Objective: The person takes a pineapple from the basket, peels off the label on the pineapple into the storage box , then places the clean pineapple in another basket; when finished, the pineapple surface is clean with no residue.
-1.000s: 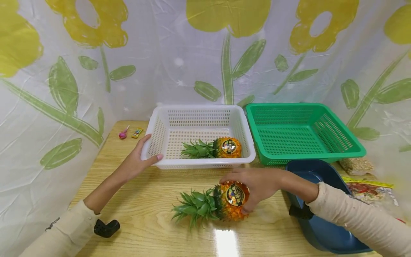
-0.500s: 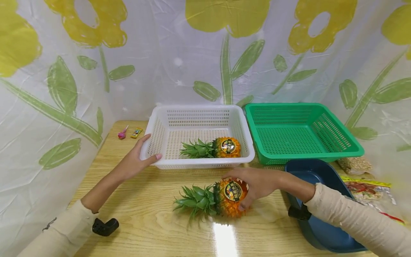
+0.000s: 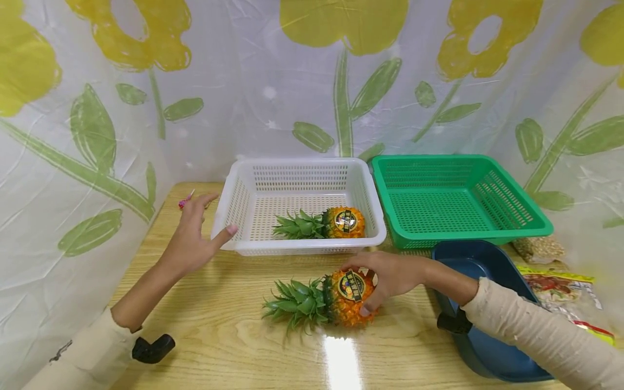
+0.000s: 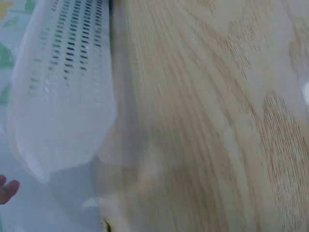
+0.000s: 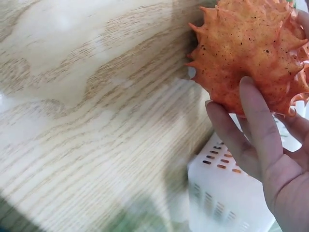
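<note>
head view, right hand (image 3: 390,276) curled around pineapple (image 3: 341,297), left hand (image 3: 192,238) spread

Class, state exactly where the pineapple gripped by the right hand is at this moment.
In the head view, the pineapple lies on its side on the wooden table, just in front of the white basket, with the right hand gripping its fruit end.

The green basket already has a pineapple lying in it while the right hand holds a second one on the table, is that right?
Not quite: the pineapple in the basket lies in the white basket, not the green basket, as the head view shows. The right hand does hold a second pineapple on the table.
</note>
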Demonstrator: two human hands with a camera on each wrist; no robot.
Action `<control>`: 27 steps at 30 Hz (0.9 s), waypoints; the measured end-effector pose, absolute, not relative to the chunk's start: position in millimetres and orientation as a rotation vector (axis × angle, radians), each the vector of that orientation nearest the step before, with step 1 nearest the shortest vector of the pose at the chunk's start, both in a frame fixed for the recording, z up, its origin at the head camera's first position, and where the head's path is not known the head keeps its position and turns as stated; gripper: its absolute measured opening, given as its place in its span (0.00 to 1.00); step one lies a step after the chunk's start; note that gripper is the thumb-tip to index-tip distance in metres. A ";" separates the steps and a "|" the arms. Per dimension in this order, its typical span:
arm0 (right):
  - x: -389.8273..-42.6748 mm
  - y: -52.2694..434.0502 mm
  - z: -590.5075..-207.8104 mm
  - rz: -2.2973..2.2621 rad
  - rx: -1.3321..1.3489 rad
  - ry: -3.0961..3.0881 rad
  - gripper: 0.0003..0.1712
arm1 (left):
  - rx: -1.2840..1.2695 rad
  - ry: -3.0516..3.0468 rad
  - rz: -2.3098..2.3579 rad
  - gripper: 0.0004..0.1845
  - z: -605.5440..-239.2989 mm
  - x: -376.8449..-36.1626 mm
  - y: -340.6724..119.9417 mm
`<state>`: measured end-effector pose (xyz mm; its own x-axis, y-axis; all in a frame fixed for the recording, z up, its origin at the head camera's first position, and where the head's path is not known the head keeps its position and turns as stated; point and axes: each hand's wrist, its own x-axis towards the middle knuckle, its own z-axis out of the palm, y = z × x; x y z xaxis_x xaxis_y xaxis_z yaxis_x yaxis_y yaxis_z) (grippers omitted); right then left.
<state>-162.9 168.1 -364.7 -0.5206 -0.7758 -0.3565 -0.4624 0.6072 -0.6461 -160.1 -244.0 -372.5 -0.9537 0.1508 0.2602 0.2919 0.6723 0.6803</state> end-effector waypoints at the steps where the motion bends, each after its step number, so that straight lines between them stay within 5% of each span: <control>1: -163.3 168.5 -365.0 -0.659 -0.964 2.189 0.50 | -0.389 -2.658 -1.159 0.43 -370.2 -157.1 -241.4; 18: -161.0 170.8 -370.6 -0.735 -0.953 2.185 0.49 | -0.967 -2.663 -1.101 0.36 -366.8 -96.2 -167.0; 27: -158.0 171.0 -371.3 -0.735 -0.929 2.230 0.49 | -1.048 -2.827 -1.110 0.36 -381.5 -89.1 -140.7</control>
<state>-158.0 171.0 -371.3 -0.5701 -0.7582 -0.3163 -0.4218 0.6005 -0.6793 -89.1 -140.7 -381.5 -0.7848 0.5979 0.1628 0.5489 0.5488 0.6305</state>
